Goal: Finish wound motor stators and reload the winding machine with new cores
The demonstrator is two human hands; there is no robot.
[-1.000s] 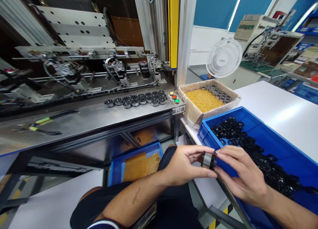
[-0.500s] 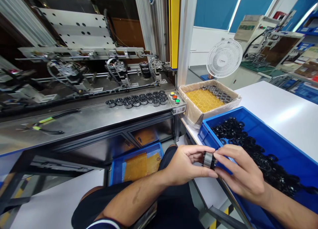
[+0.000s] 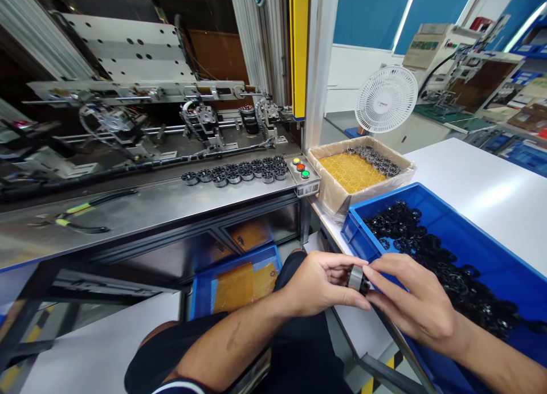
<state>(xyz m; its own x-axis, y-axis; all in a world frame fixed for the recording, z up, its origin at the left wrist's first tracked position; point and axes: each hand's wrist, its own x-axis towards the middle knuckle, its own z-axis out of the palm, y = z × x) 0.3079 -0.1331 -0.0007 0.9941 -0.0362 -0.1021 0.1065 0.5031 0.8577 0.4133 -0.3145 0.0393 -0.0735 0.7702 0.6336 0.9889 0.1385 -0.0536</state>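
Observation:
A small ring-shaped stator core (image 3: 355, 279), with a grey metal band and black plastic at its ends, is held between my two hands over the near rim of the blue bin. My left hand (image 3: 318, 286) grips the metal band between thumb and fingers from the left. On the right side, the fingertips of my right hand (image 3: 412, 294) pinch the black toothed end; they partly hide it. Black plastic parts (image 3: 444, 263) lie heaped in the blue bin (image 3: 474, 226) beneath and beyond my right hand.
Several similar stator cores (image 3: 233, 173) stand on the metal bench ledge (image 3: 149, 212), with pliers (image 3: 81, 209) to their left and a push-button box (image 3: 304, 177) at right. A lined box (image 3: 331, 197) holds more cores and yellow sheeting. A machine (image 3: 205, 115) stands behind.
The stator core has tilted and shifted slightly left between my hands, showing more of its black toothed end. My right fingers have moved a little left with it.

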